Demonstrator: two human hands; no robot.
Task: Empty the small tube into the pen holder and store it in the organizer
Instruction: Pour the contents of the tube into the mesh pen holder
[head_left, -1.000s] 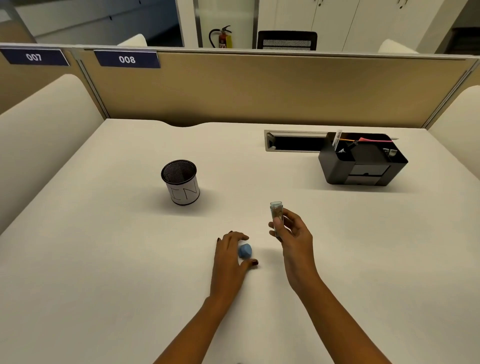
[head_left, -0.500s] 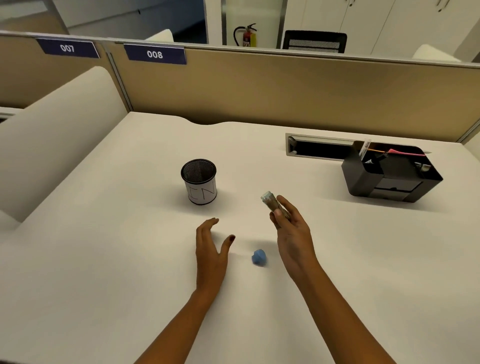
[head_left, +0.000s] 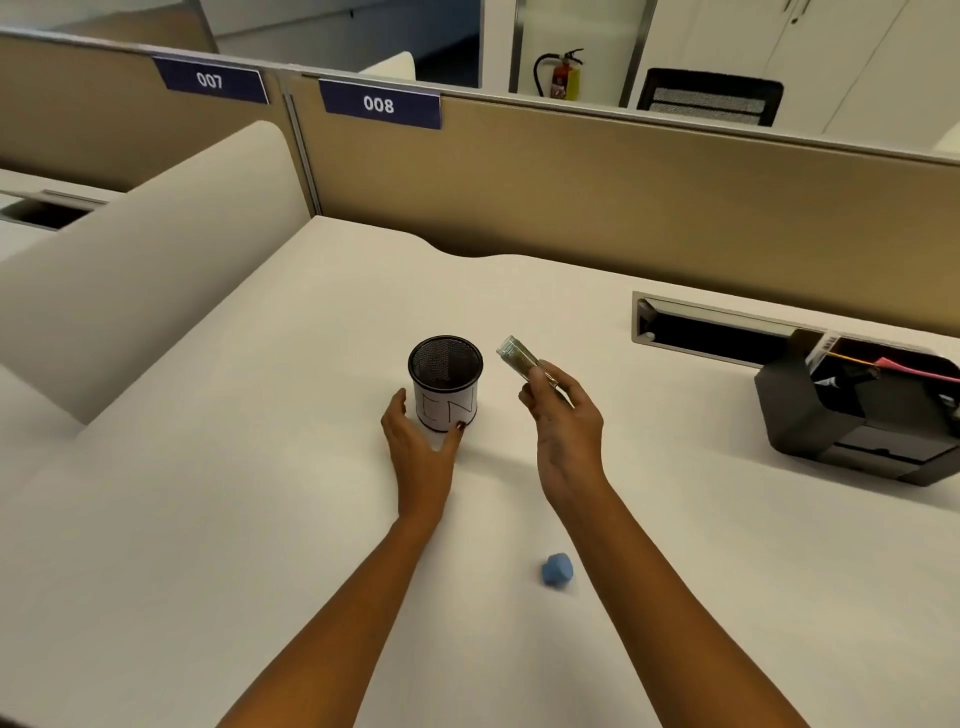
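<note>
1. On the white worktop (head_left: 208, 519), near its middle, stands the pen holder (head_left: 445, 382), a black mesh cup with a white paper band around its lower part; the band carries hand-drawn letters.
2. The left hand (head_left: 418, 441) is cupped around the near side of the pen holder, fingers spread apart, with the thumb tip at the band's lower right edge and the other fingers at its left; whether the palm presses the cup is hard to tell from this angle.
3. The right hand (head_left: 563, 415) is raised just right of the pen holder and is clamped on the small tube (head_left: 519, 358), pinched between thumb and fingers at its lower end.
4. The small tube is clear, uncapped and tilted, its open mouth pointing up and left toward the pen holder's rim, close to it but apart.
5. A blue cap (head_left: 557, 570) lies alone on the worktop, nearer the person, between the two forearms.
6. At the far right sits the black organizer (head_left: 857, 415), well apart from both hands, with pens and a pink slip in its top compartments.
7. Behind it a cable slot (head_left: 717, 327) is cut into the worktop.
</note>
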